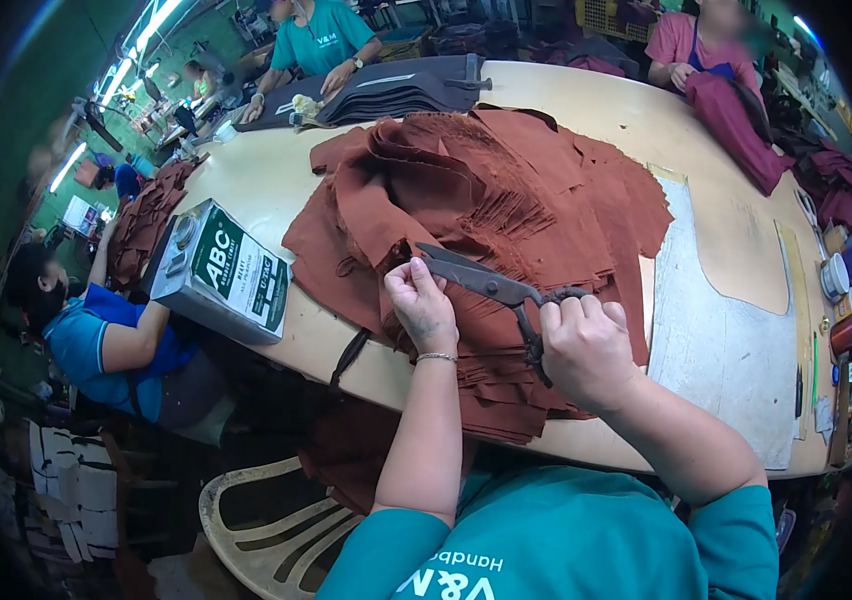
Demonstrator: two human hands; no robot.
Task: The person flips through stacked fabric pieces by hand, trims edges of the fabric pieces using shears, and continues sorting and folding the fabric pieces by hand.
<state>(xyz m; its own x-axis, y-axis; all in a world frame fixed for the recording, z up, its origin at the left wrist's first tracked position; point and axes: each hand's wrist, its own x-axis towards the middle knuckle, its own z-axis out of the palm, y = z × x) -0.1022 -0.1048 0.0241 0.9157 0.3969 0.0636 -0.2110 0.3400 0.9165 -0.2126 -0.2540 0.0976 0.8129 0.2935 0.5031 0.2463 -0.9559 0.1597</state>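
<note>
A large heap of rust-brown fabric pieces (596, 200) lies on the table in front of me, its layered edges frayed. My right hand (588, 345) is wrapped round the handles of a pair of large dark scissors (491, 285). The scissors point to the upper left, and their blade tips are at a fabric edge beside my left fingers. My left hand (423, 308) is closed in a pinch on that edge, palm turned up. Exactly how much cloth lies between the fingers and blades is hard to make out.
An ABC-labelled metal can (231, 270) stands left of the heap. A pale pattern sheet (716, 340) lies to the right. Dark stacked pieces (396, 95) are at the back. Co-workers sit or stand around the table (556, 85). A plastic chair (266, 520) is below left.
</note>
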